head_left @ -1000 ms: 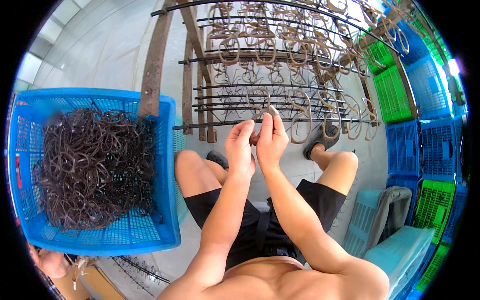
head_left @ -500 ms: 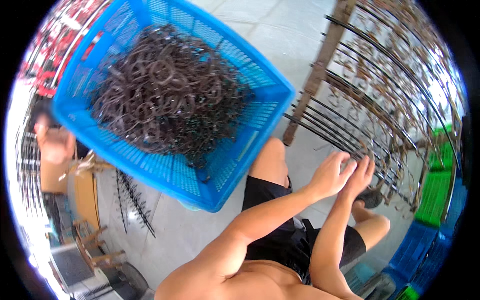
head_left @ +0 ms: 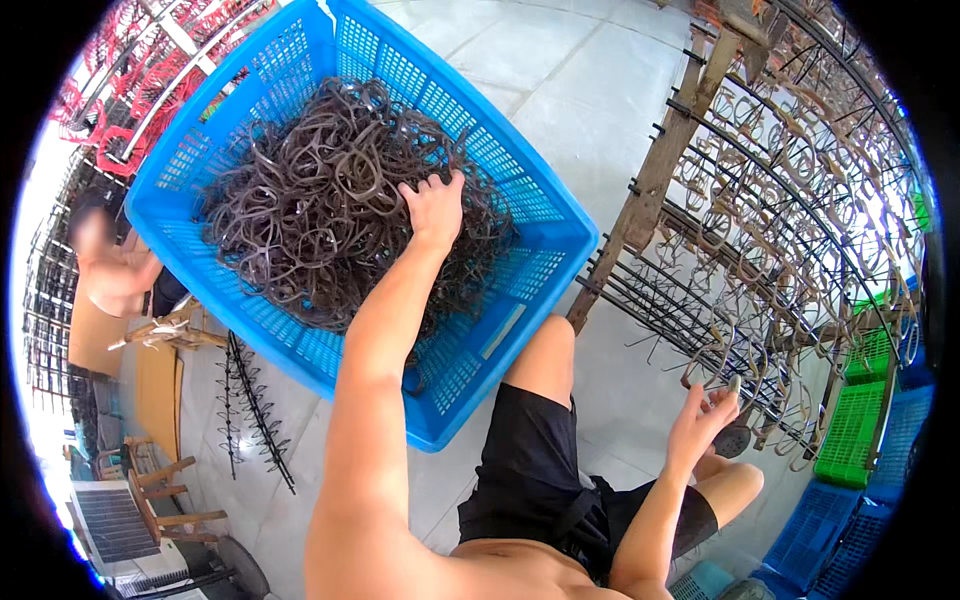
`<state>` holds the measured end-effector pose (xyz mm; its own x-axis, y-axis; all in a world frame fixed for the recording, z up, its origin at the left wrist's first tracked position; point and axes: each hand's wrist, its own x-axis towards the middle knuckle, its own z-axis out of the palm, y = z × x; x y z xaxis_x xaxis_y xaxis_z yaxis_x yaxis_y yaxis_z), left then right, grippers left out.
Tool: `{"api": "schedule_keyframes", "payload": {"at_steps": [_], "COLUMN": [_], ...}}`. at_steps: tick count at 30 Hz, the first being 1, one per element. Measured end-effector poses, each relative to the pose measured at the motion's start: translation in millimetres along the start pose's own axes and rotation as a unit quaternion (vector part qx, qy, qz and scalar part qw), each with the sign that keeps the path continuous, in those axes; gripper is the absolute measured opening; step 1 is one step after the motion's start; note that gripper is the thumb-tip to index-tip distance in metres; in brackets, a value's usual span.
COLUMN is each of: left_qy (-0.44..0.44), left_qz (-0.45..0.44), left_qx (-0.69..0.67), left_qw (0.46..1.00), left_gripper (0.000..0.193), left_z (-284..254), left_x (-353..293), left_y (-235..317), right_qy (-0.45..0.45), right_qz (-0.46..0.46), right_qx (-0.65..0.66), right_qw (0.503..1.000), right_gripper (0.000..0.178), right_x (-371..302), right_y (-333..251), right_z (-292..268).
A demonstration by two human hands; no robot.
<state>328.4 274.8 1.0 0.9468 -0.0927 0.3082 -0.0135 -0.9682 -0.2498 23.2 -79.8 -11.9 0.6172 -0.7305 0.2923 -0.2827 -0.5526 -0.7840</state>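
- Clearly, in the head view, the left hand [head_left: 435, 208] is inside the large blue basket [head_left: 425, 432], over the right part of a heap of dark brown loops [head_left: 310, 205]; its fingers are parted and lightly bent, and whether their tips have caught a loop cannot be told.
- The heap lies tangled in the basket, glossy in spots, below the rim, with perforated wall showing around it.
- The right hand [head_left: 703, 425] is raised well apart from the left, at the lower front of the rack; its fingers are curled, the thumb standing off from the index finger, and whether anything is pinched there cannot be told.
- The rack has wooden posts [head_left: 640, 220] and rows of black rods [head_left: 650, 300], with paler brown loops [head_left: 750, 240] hanging from them, some just beyond the right fingertips.
- Between basket and rack, the person's left knee is just beside the basket's side; black shorts [head_left: 520, 465] show below.
- At right, a green crate [head_left: 850, 430] and blue crates [head_left: 800, 535] are stacked.
- At left, another person [head_left: 115, 285] is beyond the basket, near red pieces [head_left: 120, 148]; black rods with coiled wire [head_left: 265, 420] lie on the floor [head_left: 330, 440].
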Motion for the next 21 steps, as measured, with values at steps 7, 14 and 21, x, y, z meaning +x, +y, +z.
{"api": "schedule_keyframes", "payload": {"at_steps": [7,14,21], "left_qy": [0.085,-0.050,0.026], "left_qz": [0.002,-0.304,-0.294], "left_qx": [-0.236,-0.719,-0.819], "left_qw": [0.968,0.623,0.491], "left_gripper": [0.026,0.017,0.014], "left_z": [-40,-34,-77], "left_x": [-83,-206,-227], "left_y": [7,35,58], "right_qy": [-0.200,-0.427,-0.498], "right_qz": [-0.115,-0.152,0.053], "right_qx": [0.088,0.163,0.386], "right_qw": [0.969,0.877,0.774], "right_gripper": [0.039,0.043,0.037], "right_x": [-45,-80,-101], "right_y": [-50,-110,-123], "right_z": [37,124,148]}}
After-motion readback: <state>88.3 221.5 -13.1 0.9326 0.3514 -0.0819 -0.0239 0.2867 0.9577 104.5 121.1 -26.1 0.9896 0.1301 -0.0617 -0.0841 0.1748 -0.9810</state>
